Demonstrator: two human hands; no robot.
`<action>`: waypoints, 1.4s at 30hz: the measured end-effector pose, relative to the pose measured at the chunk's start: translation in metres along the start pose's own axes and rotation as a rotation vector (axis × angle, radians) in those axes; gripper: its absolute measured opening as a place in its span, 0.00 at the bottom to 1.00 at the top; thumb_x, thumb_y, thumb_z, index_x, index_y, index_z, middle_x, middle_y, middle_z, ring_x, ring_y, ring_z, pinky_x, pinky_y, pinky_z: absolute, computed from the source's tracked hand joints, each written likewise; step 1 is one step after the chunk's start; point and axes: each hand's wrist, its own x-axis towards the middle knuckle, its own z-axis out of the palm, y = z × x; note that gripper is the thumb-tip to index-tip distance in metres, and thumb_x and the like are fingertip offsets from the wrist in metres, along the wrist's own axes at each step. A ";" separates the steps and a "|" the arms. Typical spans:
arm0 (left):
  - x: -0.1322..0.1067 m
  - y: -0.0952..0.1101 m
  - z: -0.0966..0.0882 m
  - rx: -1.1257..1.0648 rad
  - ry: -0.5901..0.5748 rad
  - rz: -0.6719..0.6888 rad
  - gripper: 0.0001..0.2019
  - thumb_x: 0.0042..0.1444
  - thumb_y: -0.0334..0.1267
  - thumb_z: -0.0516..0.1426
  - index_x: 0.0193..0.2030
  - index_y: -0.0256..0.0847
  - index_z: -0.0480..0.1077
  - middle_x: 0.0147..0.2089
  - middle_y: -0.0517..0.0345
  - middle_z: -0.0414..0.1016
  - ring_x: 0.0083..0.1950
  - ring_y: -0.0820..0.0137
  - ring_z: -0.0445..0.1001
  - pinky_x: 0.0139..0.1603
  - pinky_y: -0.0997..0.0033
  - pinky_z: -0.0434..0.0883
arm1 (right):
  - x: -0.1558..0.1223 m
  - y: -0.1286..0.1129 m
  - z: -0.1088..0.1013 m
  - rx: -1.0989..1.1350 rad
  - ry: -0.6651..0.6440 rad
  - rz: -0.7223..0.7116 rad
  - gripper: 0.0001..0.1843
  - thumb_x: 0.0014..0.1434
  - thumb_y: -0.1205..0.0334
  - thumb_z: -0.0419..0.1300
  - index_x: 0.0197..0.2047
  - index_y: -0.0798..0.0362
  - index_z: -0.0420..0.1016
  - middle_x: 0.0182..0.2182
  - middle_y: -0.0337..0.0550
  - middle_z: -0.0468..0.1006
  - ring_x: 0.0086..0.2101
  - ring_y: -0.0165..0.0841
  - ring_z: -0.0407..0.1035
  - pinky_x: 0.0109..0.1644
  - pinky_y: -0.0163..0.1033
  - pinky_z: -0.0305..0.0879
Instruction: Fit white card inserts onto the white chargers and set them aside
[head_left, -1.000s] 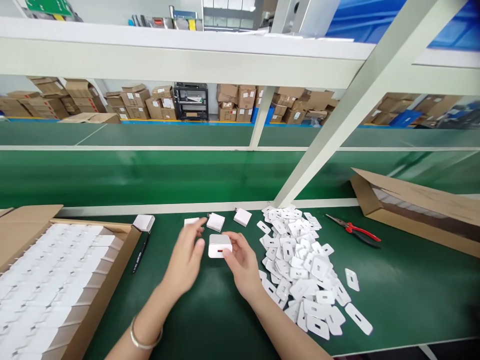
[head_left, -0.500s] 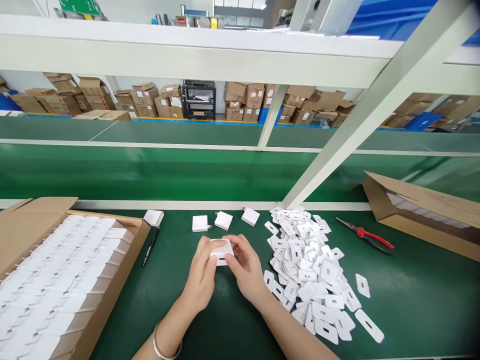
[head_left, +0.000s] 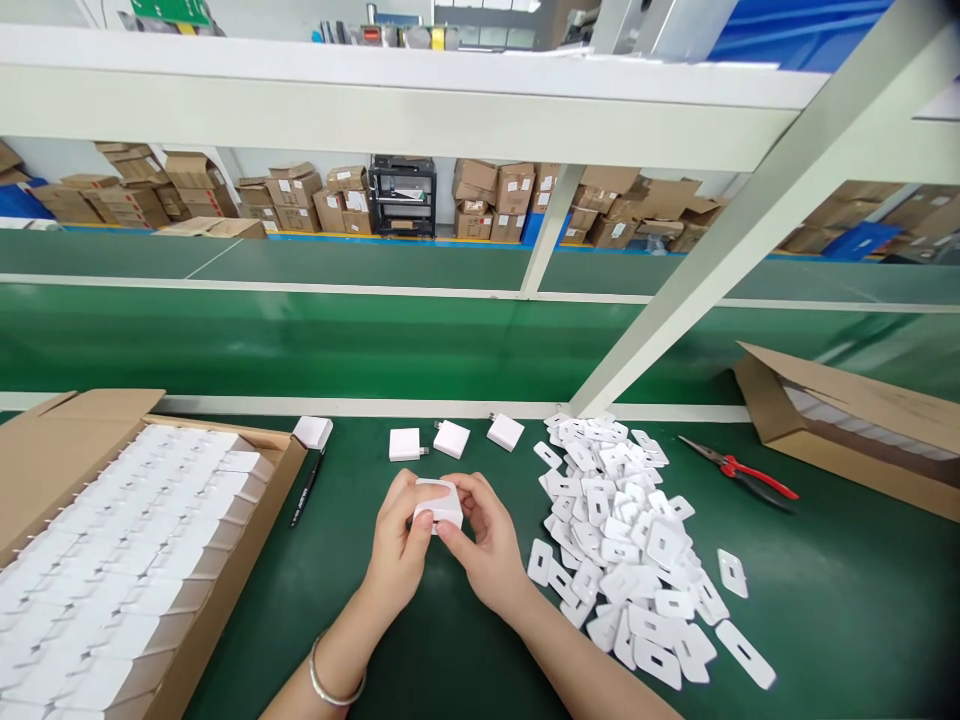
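Observation:
Both hands meet over the green bench and grip one small white charger block (head_left: 439, 503). My left hand (head_left: 400, 550), with a bangle on the wrist, wraps its fingers round the block's left side. My right hand (head_left: 480, 545) pinches its right side and front. Beyond them, three more white charger blocks lie in a row: one (head_left: 404, 444), a second (head_left: 451, 439) and a third (head_left: 505, 431). A heap of flat white slotted cards (head_left: 626, 520) spreads out just right of my right hand.
An open cardboard box (head_left: 225, 590) packed with rows of white pieces fills the left. A black pen (head_left: 306, 488) and a white block (head_left: 313, 432) lie beside it. Red-handled pliers (head_left: 742, 472) and another open carton (head_left: 847, 425) sit at the right. A slanted white post (head_left: 720, 240) rises behind the heap.
My left hand came back from the row of blocks and closed onto the block held by my right hand. Both hands have since turned it slightly.

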 end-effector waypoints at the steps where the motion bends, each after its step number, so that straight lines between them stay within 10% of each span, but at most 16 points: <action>1: 0.000 0.000 0.000 0.002 0.004 0.008 0.18 0.73 0.49 0.49 0.49 0.45 0.77 0.39 0.55 0.67 0.38 0.65 0.66 0.36 0.68 0.66 | 0.000 0.000 0.000 0.008 -0.007 0.013 0.17 0.62 0.54 0.67 0.53 0.45 0.74 0.42 0.41 0.70 0.42 0.37 0.72 0.47 0.43 0.71; 7: -0.001 -0.001 0.005 0.042 0.031 0.051 0.16 0.73 0.47 0.50 0.50 0.45 0.77 0.37 0.57 0.66 0.37 0.67 0.66 0.35 0.70 0.66 | 0.001 0.003 -0.001 0.064 -0.020 0.039 0.16 0.65 0.49 0.64 0.53 0.44 0.74 0.43 0.42 0.70 0.42 0.37 0.71 0.48 0.44 0.72; 13: -0.002 0.000 0.006 0.037 0.076 0.077 0.17 0.73 0.47 0.49 0.50 0.45 0.77 0.37 0.56 0.67 0.36 0.67 0.66 0.34 0.70 0.65 | 0.000 0.000 -0.005 0.139 -0.020 0.058 0.27 0.75 0.42 0.40 0.53 0.44 0.77 0.43 0.45 0.71 0.44 0.40 0.71 0.52 0.49 0.70; 19: -0.003 -0.001 0.004 0.006 0.089 0.069 0.16 0.74 0.46 0.49 0.51 0.47 0.76 0.37 0.57 0.66 0.37 0.67 0.66 0.35 0.70 0.65 | -0.001 0.002 -0.003 0.062 -0.048 0.006 0.17 0.65 0.50 0.65 0.56 0.42 0.75 0.41 0.40 0.68 0.39 0.35 0.70 0.45 0.43 0.71; 42: -0.008 0.009 0.003 -0.052 0.039 0.012 0.23 0.74 0.53 0.45 0.50 0.45 0.76 0.40 0.54 0.65 0.41 0.64 0.65 0.39 0.65 0.66 | -0.003 0.003 -0.001 0.005 -0.048 0.027 0.17 0.63 0.53 0.67 0.55 0.40 0.73 0.42 0.40 0.69 0.40 0.35 0.71 0.44 0.40 0.69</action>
